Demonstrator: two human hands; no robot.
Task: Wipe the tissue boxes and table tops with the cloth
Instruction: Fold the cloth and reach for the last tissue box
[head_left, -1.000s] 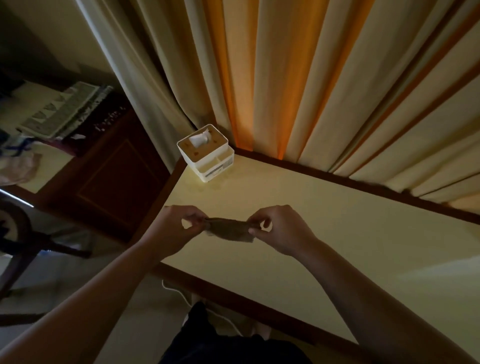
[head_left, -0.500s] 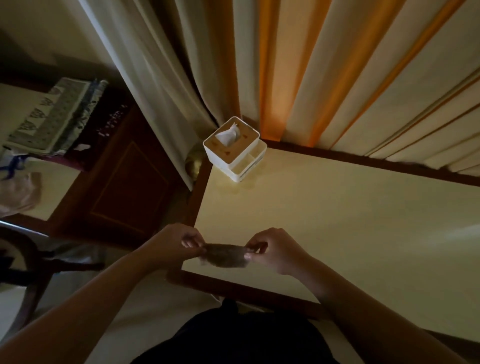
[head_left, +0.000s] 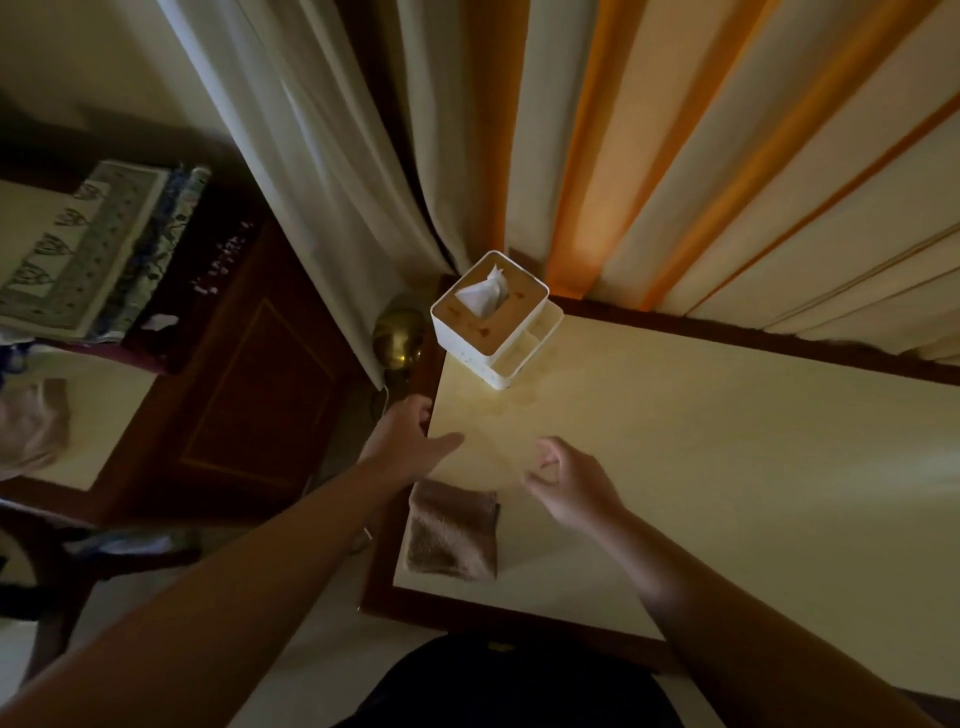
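A: On the pale table top, far corner by the curtain, sits the tissue box.
B: The folded cloth lies flat near the front-left corner. Left hand spread open, right hand loosely curled, both empty.

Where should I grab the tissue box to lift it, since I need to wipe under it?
Probably grip the tissue box by its two plain upright side walls, low down, coming from above and the front. The tissue sticks out of the top, and an open side tray faces right, so both are poor holds. The cloth lies apart, nearer you.
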